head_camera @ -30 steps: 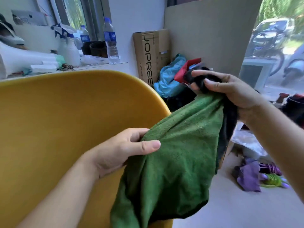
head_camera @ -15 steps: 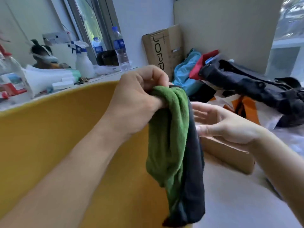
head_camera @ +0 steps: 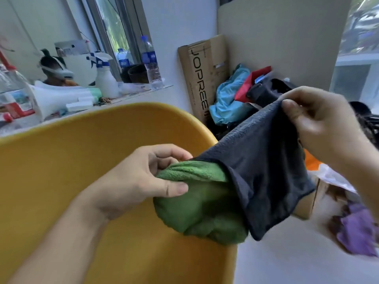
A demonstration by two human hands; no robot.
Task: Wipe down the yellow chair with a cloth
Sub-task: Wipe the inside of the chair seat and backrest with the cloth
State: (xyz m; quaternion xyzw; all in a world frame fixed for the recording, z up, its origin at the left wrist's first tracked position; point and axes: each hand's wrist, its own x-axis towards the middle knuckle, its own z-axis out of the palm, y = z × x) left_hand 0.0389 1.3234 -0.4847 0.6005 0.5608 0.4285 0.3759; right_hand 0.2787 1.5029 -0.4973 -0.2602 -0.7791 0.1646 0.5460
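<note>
The yellow chair fills the lower left, its curved back rim arching across the middle of the view. A cloth, green on one side and dark grey on the other, is stretched in the air over the chair's right edge. My left hand pinches the bunched green part above the seat. My right hand grips the dark grey corner, up and to the right. The cloth hangs clear of the chair surface as far as I can tell.
Behind the chair a white sill carries a spray bottle, water bottles and clutter. A tall cardboard box and a heap of clothes stand at the back right. A purple cloth lies on the floor.
My left hand has dropped lower with the green bundle. My right hand, open half a second ago, has taken the dark grey corner and pulled it up to the right, spreading the cloth.
</note>
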